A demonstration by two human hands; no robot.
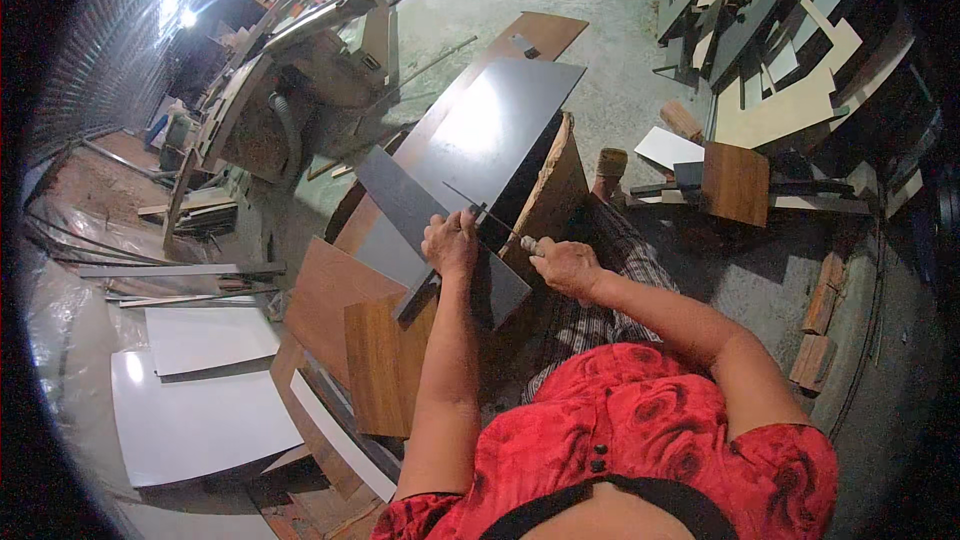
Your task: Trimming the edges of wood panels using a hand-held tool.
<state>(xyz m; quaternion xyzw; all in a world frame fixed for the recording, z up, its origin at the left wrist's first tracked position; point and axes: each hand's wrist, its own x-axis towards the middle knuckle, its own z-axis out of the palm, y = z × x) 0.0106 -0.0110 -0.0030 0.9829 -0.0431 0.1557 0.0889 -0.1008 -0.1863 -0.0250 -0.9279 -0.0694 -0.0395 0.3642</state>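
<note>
In my right hand (pixel 568 268), closed around its pale handle, is a long thin dark tool (pixel 497 221) that looks like a file. Its shaft points up and left across a dark grey board (pixel 400 186). My left hand (pixel 450 243) lies on that board with its fingers curled over an edge; the exact grip is partly hidden. Under my left wrist a narrow grey strip (pixel 415 302) sticks out. Beneath the dark board, a larger shiny grey panel (pixel 505 110) rests on a brown board (pixel 553 30).
White panels (pixel 205 420) lie at the left, beside brown wood-grain boards (pixel 375 365). At the right are a brown board piece (pixel 735 185) and wood blocks (pixel 812 362). Stacked offcuts (pixel 830 70) fill the far right. A cluttered bench (pixel 240 110) stands at the far left.
</note>
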